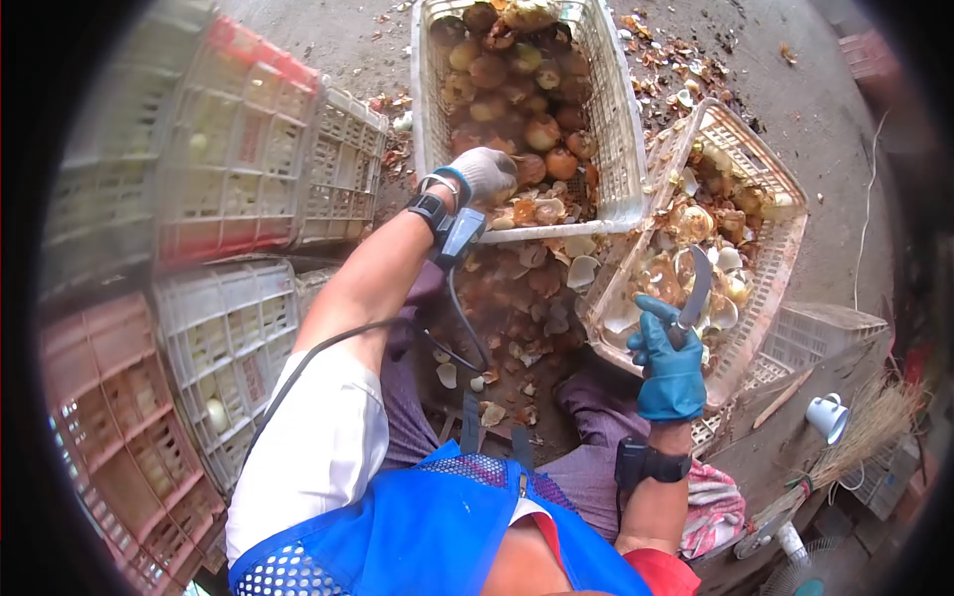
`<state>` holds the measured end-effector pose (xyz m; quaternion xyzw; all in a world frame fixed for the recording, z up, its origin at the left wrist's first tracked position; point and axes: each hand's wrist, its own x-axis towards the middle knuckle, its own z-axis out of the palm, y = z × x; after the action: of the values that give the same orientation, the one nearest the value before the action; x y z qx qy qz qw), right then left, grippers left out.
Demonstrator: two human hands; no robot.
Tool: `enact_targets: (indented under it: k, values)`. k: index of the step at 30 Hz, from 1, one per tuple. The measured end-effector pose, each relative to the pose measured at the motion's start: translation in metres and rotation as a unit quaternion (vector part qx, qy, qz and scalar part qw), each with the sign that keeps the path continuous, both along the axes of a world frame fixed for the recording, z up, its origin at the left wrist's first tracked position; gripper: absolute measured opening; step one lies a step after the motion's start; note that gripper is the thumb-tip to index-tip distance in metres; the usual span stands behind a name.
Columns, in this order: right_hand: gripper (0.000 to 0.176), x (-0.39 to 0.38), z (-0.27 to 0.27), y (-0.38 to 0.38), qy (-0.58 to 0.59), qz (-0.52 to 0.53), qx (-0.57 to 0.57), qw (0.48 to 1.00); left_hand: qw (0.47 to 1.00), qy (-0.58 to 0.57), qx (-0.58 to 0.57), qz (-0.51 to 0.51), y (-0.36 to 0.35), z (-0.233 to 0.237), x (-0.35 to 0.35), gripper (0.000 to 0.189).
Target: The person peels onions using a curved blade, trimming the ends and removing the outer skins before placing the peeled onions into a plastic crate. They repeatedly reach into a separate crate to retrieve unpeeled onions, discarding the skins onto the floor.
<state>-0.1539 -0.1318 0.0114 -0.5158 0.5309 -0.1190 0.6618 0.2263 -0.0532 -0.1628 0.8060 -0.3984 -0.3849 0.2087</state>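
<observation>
My left hand, in a pale glove, reaches over the near end of a tall white plastic crate of onions. Brown onions lie close by its fingertips, with loose skins at the near rim. Its fingers bend downward, blurred and partly hidden behind the back of the hand. My right hand, in a blue rubber glove, is closed around a curved-blade knife, blade pointing up. That hand is over the near edge of a second crate, which holds onion peels and trimmings.
Stacked crates with pale onions inside stand on the left, beside a reddish crate. Peel scraps litter the ground between my legs. At right are a white mug, a straw broom and a fan. A cable runs along my left arm.
</observation>
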Motion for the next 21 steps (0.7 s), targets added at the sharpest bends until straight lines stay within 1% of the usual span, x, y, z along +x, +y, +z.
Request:
enact_targets:
  k: [2,5,6,9,10,11,13,15,17,18,19,21]
  values:
    - [0.03,0.011,0.014,-0.009,0.033,0.01,0.005,0.999,0.993,-0.023,0.07,-0.093,-0.019,0.003,0.0,0.042]
    - [0.031,0.013,0.015,-0.019,0.033,0.006,-0.003,0.999,0.991,0.018,0.102,-0.09,-0.044,0.006,-0.012,0.05]
    - [0.032,0.014,0.016,-0.021,0.033,-0.001,0.009,0.999,0.985,-0.013,0.088,-0.148,-0.052,-0.001,-0.014,0.06]
    - [0.033,0.02,0.021,-0.023,0.05,0.003,-0.007,0.999,0.971,-0.037,0.095,-0.214,-0.071,-0.014,-0.03,0.067]
    - [0.034,0.022,0.023,-0.023,0.062,0.002,-0.015,0.998,0.96,-0.043,0.13,-0.244,-0.08,-0.016,-0.035,0.071]
    - [0.035,0.022,0.023,-0.023,0.068,-0.002,-0.011,0.998,0.946,-0.074,0.115,-0.295,-0.085,-0.029,-0.039,0.071]
    - [0.036,0.021,0.024,-0.026,0.078,-0.009,-0.004,0.997,0.915,-0.108,0.098,-0.376,-0.091,-0.041,-0.044,0.071]
    - [0.038,0.02,0.028,-0.028,0.09,0.001,-0.001,0.996,0.903,-0.131,0.088,-0.399,-0.094,-0.048,-0.047,0.07]
    - [0.039,0.019,0.03,-0.027,0.1,-0.004,-0.001,0.995,0.888,-0.127,0.145,-0.418,-0.099,-0.059,-0.049,0.07]
    - [0.039,0.017,0.029,-0.026,0.102,-0.006,-0.008,0.995,0.878,-0.132,0.148,-0.437,-0.098,-0.071,-0.05,0.069]
    - [0.04,0.016,0.032,-0.026,0.112,-0.007,-0.011,0.994,0.875,-0.14,0.15,-0.439,-0.097,-0.08,-0.051,0.063]
    - [0.04,0.012,0.031,-0.026,0.105,-0.009,-0.003,0.994,0.867,-0.142,0.148,-0.454,-0.097,-0.093,-0.054,0.056]
